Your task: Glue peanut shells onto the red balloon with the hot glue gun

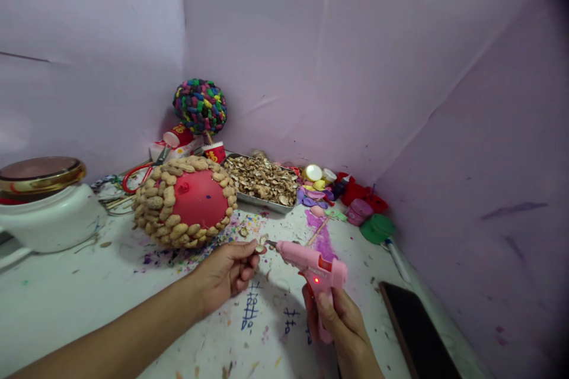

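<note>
My left hand (226, 272) pinches a small peanut shell (260, 245) between thumb and fingers. My right hand (340, 323) grips the handle of a pink glue gun (313, 266) whose red light is on. The gun's nozzle points left and nearly touches the shell. Behind them a red balloon (198, 196) rests on the white table (66, 302), ringed and partly covered with glued peanut shells (162, 204).
A metal tray of peanut shells (262, 180) sits at the back. A ball of coloured shells (200, 105) stands on a stick in a red cup. A white pot with gold lid (44, 201) is left. Balloons and small jars (351, 201) lie right, a dark phone (415, 331) near right.
</note>
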`<state>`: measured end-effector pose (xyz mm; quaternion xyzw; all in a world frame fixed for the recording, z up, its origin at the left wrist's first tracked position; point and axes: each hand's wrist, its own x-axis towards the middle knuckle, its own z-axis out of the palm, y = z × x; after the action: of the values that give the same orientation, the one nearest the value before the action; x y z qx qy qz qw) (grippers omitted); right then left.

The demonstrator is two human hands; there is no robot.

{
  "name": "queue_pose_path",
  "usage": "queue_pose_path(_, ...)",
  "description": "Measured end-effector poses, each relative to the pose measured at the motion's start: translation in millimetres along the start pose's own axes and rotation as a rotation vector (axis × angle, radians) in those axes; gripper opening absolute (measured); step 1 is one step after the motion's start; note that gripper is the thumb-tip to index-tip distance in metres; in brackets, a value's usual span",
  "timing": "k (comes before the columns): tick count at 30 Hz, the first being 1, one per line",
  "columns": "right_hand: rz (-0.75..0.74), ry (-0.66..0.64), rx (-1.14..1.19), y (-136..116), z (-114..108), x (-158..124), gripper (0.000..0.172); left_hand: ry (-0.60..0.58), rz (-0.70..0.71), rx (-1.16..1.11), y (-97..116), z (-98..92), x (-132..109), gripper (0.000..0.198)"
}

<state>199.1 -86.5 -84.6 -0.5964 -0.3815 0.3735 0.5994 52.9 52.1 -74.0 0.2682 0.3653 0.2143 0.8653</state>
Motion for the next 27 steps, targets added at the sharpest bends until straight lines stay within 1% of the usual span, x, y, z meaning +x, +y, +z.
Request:
queue_pose_path(7, 0.027, 0.041, -0.004, -5.7, 0.9, -1.2, 0.038, -0.001, 0.005, -0.007, -0.1, -0.6, 0.6, 0.014)
queue_pose_path(10, 0.004, 0.010, -0.026, -6.3, 1.8, -1.7, 0.039, -0.008, 0.014, -0.008, 0.1, -0.5, 1.5, 0.014)
queue_pose_path(17, -0.039, 0.001, -0.024, -3.1, 2.3, -1.0, 0.039, -0.006, 0.028, 0.023, -0.4, 0.4, 0.4, 0.015)
queue_pose_path(27, -0.011, -0.006, -0.039, -4.3, 1.8, -1.7, 0.038, -0.001, 0.043, 0.040, 0.6, 1.7, -0.8, 0.015)
